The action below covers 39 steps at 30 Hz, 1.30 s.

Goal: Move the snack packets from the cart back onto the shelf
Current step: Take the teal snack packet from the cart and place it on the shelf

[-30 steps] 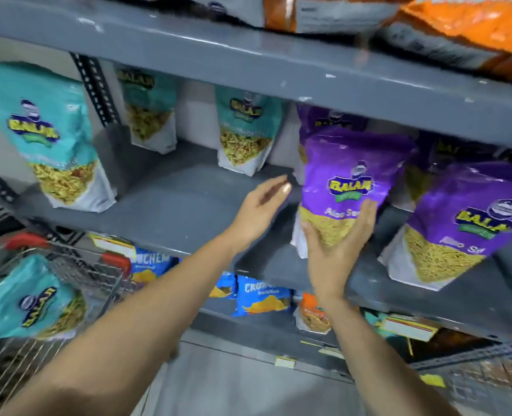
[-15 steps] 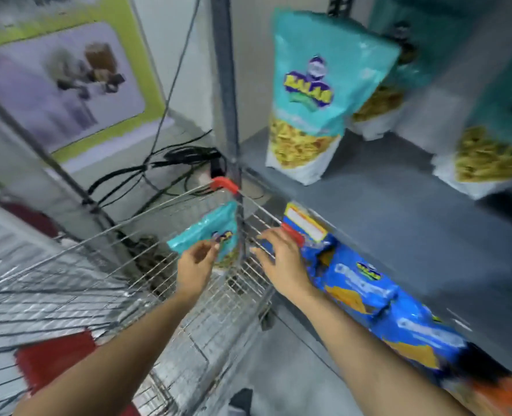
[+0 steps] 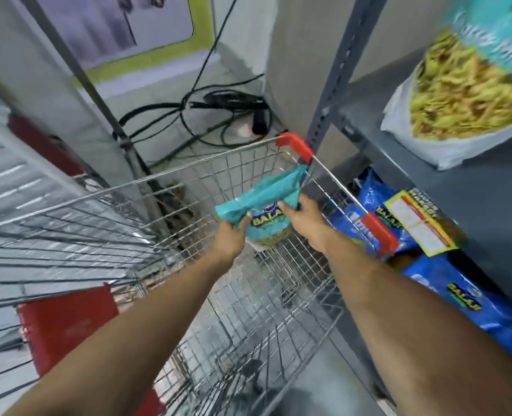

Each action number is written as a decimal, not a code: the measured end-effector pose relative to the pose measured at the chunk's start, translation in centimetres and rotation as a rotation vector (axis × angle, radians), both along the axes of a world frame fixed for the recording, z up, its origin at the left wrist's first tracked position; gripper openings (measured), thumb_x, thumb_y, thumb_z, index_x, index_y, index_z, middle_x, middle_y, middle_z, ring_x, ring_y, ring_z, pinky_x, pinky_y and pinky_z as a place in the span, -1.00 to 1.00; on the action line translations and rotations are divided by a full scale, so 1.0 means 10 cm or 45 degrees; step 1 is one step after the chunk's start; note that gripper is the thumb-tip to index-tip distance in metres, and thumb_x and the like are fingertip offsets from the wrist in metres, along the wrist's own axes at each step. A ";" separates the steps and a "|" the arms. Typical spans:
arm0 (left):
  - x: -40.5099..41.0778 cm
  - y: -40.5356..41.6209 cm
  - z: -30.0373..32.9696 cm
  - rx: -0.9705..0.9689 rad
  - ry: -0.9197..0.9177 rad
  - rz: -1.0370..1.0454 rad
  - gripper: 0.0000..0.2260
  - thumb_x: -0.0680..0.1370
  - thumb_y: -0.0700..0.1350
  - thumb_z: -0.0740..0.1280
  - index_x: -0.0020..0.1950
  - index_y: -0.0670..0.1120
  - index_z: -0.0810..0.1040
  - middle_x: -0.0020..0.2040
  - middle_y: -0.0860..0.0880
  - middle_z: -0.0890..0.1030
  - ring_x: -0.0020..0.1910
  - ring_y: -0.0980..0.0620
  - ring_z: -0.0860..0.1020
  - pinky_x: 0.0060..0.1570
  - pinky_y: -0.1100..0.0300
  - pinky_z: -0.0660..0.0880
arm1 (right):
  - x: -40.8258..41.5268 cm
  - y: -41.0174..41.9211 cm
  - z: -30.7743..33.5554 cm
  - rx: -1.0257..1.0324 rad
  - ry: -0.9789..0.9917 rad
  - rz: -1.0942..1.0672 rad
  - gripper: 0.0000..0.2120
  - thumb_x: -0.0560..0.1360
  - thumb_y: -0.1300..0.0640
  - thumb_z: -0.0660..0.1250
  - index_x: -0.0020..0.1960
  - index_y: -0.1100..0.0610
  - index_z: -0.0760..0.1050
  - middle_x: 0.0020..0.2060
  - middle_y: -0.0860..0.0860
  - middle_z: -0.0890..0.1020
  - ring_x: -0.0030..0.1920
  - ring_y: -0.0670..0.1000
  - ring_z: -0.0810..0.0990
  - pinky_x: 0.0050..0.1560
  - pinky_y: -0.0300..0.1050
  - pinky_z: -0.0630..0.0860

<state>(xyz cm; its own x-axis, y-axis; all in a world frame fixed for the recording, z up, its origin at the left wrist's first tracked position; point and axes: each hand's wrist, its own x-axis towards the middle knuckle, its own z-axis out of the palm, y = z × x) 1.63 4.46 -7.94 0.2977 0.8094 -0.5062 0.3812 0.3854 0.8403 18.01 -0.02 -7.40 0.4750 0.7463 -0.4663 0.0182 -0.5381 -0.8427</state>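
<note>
Both forearms reached down into the wire cart (image 3: 188,181), where the left hand (image 3: 229,240) and the right hand (image 3: 304,219) each had their fingers closed on a teal snack packet (image 3: 266,202), held inside the basket near its far right corner. Just right of the cart, blue packets (image 3: 446,292) lay on the lower level of the grey shelf (image 3: 470,202), with a yellow price tag (image 3: 419,226) on its edge. Farther off, another teal packet (image 3: 464,94) stood upright on the shelf, and black cables (image 3: 218,106) lay coiled on the floor beyond the cart.
</note>
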 end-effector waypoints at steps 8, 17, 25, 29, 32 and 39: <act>-0.20 0.32 0.86 0.341 0.023 -0.124 -0.60 0.57 0.22 0.19 -0.03 -0.08 0.60 -0.02 -0.06 0.69 -0.06 -0.05 0.67 0.01 0.06 0.60 | -0.16 0.12 0.63 0.275 -0.166 -0.051 -0.72 0.56 -0.09 0.25 0.08 0.06 0.59 -0.03 0.01 0.71 0.00 0.05 0.68 0.09 0.11 0.60; -0.16 -0.03 2.00 0.392 -0.282 -0.428 -0.55 0.47 0.32 0.21 0.05 0.00 0.62 0.02 -0.08 0.72 0.01 -0.10 0.70 0.11 -0.21 0.57 | -0.18 -0.56 1.80 0.580 -0.282 -0.246 -0.72 0.56 -0.09 0.26 -0.14 0.09 0.57 -0.19 0.08 0.72 -0.22 -0.07 0.62 -0.19 -0.03 0.58; 0.82 -0.93 3.13 0.624 -0.672 -0.794 -0.78 0.63 0.02 0.19 0.21 0.02 0.53 0.12 0.11 0.68 0.10 0.14 0.63 0.17 0.06 0.56 | 0.26 -2.01 2.89 0.824 -0.605 -0.782 -0.68 0.53 -0.01 0.33 -0.35 0.05 0.41 -0.44 -0.13 0.47 -0.34 -0.16 0.32 -0.35 -0.12 0.32; 1.45 -1.39 3.46 0.748 -0.788 -0.899 -0.75 0.65 -0.09 0.16 0.30 -0.05 0.47 0.13 0.21 0.60 0.05 0.42 0.54 0.11 0.43 0.44 | 0.67 -2.56 3.28 0.898 -0.765 -0.948 -0.58 0.50 -0.12 0.32 -0.27 0.24 0.49 -0.42 0.07 0.58 -0.31 -0.14 0.39 -0.37 -0.01 0.36; 1.89 -1.63 3.55 0.739 -0.819 -0.906 -0.75 0.65 -0.11 0.16 0.31 -0.12 0.44 0.10 0.17 0.57 -0.06 0.59 0.48 -0.04 0.62 0.35 | 1.00 -2.81 3.40 0.903 -0.836 -1.034 -0.57 0.50 -0.11 0.32 -0.19 0.29 0.54 -0.28 0.28 0.65 -0.27 -0.06 0.45 -0.32 0.09 0.45; 2.68 -1.81 3.36 0.591 -0.858 -0.948 -0.76 0.65 -0.08 0.17 0.28 -0.12 0.43 0.12 0.09 0.60 0.04 0.31 0.58 0.00 0.46 0.48 | 1.64 -3.04 3.11 0.788 -0.874 -1.191 -0.51 0.48 -0.14 0.34 -0.39 0.24 0.40 -0.50 0.14 0.44 -0.35 -0.07 0.31 -0.38 0.03 0.29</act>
<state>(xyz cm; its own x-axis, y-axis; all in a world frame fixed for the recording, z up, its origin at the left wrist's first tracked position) 28.44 -13.62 25.63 0.8896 0.3828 0.2490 -0.2033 -0.1563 0.9666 34.42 -30.47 23.70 0.9275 0.0095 0.3738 0.3724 -0.1119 -0.9213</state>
